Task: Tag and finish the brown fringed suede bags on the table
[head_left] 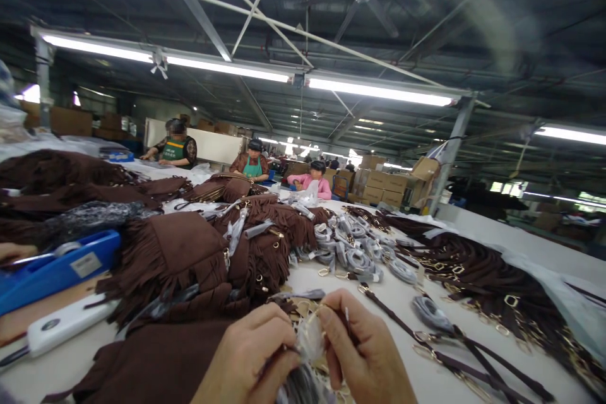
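My left hand (253,353) and my right hand (364,347) are close together at the front edge of the view, both with fingers pinched. Between them is a piece of clear plastic wrap (311,336), gripped from both sides. A greyish wrapped bundle (303,386) shows below it, partly hidden by my fingers. Beside my left hand lies a flat dark brown suede piece (156,353). Brown fringed suede bags (182,246) are piled behind it. Wrapped strap coils (357,255) with gold-coloured clasps lie beyond my hands.
A blue tape dispenser (89,259) and a white device (66,326) stand at the left, with part of another person's hand (16,252) nearby. Loose brown straps (473,265) with gold buckles cover the right. Several people sit farther back, near stacked cartons (381,186).
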`<control>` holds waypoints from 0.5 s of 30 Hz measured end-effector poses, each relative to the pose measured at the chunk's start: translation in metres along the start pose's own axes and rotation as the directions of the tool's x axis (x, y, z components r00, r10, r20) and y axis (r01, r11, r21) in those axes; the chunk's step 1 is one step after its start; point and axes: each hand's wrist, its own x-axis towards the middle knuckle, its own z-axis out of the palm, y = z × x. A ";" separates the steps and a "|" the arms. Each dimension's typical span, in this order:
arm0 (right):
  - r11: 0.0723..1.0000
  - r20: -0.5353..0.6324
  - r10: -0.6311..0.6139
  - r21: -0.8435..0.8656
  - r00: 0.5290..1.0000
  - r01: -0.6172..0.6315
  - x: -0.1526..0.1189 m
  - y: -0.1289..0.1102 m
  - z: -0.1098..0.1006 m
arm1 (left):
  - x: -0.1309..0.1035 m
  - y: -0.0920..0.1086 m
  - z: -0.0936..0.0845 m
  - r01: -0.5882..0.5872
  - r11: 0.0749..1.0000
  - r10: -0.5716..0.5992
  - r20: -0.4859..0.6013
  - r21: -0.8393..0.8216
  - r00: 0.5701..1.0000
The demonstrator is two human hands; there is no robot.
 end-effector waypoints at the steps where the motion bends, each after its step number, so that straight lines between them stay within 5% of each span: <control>1: 1.000 0.003 -0.008 0.005 1.000 0.008 0.000 0.000 -0.001 | 0.001 0.000 0.001 -0.040 0.999 0.040 0.008 0.017 0.999; 5: 0.999 0.030 -0.031 -0.006 0.999 0.031 0.000 0.001 -0.006 | 0.000 -0.005 0.008 -0.192 0.978 0.192 0.013 0.084 0.981; 11: 0.988 0.003 -0.088 -0.126 0.996 0.088 -0.004 0.008 -0.008 | -0.007 -0.006 0.008 -0.024 0.996 0.020 0.046 0.081 0.999; 15: 0.982 0.061 -0.128 -0.134 0.990 0.135 -0.006 0.006 -0.009 | -0.003 0.003 0.007 -0.181 0.975 0.167 0.115 0.131 0.979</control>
